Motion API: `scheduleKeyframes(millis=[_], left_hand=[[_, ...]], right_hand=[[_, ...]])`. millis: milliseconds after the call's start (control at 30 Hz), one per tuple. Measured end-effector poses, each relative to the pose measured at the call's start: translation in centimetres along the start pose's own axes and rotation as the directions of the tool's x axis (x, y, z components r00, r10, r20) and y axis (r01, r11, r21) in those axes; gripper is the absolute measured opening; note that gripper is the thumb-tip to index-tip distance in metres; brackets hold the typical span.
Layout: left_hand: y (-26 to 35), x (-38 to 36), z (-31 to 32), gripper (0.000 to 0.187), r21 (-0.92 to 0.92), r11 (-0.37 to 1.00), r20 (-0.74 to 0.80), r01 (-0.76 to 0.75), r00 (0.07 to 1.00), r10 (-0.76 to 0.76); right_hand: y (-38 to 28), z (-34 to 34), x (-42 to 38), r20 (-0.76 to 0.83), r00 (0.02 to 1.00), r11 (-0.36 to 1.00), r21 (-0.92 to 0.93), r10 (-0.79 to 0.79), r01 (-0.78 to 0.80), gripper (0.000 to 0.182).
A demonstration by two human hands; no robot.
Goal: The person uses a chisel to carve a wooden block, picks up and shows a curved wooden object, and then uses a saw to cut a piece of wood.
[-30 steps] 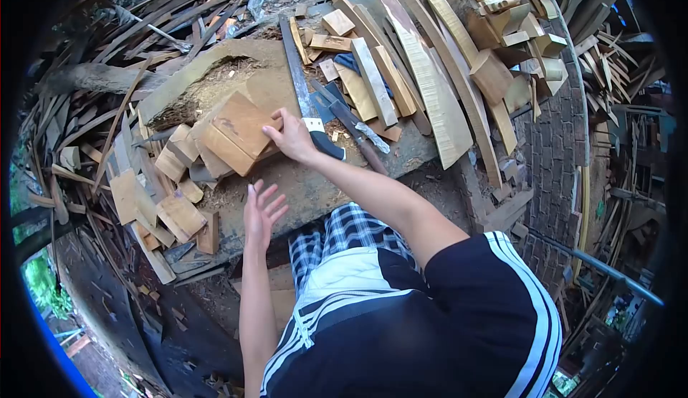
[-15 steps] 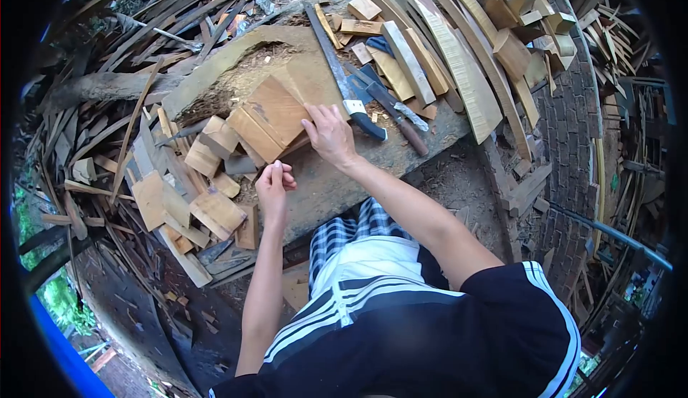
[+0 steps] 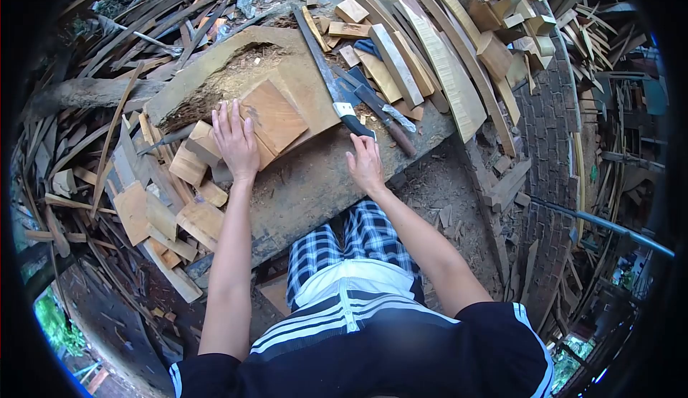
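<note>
My left hand (image 3: 238, 145) lies with fingers spread on the left part of a square brown wooden block (image 3: 274, 118), which rests on a thick worn slab of wood (image 3: 309, 86). At the near end of a handsaw's black-and-white handle (image 3: 354, 121) is my right hand (image 3: 368, 167). Its thumb stands apart from the fingers, and the fingertips meet the handle's edge without wrapping round it. The saw's long blade (image 3: 315, 43) points away across the slab. Just right of it lies a wide dark blade with a wooden handle (image 3: 399, 138).
Cut wood blocks (image 3: 188, 163) are heaped left of my left hand. Long curved planks (image 3: 437, 54) and more blocks (image 3: 494, 57) are stacked at the back right. Scrap strips (image 3: 132, 46) cover the far left. The bench's front edge (image 3: 287, 234) runs before my legs.
My left hand has moved up and spread onto the block. My right hand has left the block and come right and down to the saw handle. The view has shifted slightly.
</note>
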State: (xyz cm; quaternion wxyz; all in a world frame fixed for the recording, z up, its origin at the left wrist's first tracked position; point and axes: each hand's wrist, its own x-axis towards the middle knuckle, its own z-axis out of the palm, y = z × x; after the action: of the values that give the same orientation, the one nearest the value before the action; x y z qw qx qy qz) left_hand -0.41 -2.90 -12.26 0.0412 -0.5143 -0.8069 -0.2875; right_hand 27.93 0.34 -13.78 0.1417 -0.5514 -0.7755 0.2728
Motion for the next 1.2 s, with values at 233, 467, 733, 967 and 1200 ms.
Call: scheduleKeyframes(millis=[233, 467, 733, 967, 1200], left_hand=[[1.1, -1.3, 0.2, 0.041, 0.015, 0.99, -0.073, 0.137, 0.988, -0.135], [2.3, -1.7, 1.1, 0.049, -0.002, 0.946, -0.248, 0.323, 0.917, -0.313], [4.0, -3.0, 2.6, 0.046, -0.091, 0.764, -0.297, 0.638, 0.715, -0.633], [4.6, -2.5, 2.4, 0.037, -0.154, 0.685, -0.332, 0.712, 0.615, -0.715], [4.4, -1.7, 3.0, 0.032, -0.207, 0.688, -0.398, 0.696, 0.582, -0.709]], right_hand=[[1.6, 2.8, 5.3, -0.027, 0.999, 0.995, -0.095, 0.025, -0.027, 0.062], [2.0, 4.2, 9.8, 0.15, 0.937, 0.948, -0.097, 0.315, -0.303, 0.064], [3.1, -0.8, 7.5, 0.097, 0.972, 0.953, 0.196, 0.216, -0.232, 0.04], [3.3, -9.0, 0.5, 0.116, 0.967, 0.914, 0.369, -0.227, 0.17, 0.038], [0.2, -9.8, -0.1, 0.25, 0.877, 0.878, 0.368, -0.41, 0.306, 0.039]])
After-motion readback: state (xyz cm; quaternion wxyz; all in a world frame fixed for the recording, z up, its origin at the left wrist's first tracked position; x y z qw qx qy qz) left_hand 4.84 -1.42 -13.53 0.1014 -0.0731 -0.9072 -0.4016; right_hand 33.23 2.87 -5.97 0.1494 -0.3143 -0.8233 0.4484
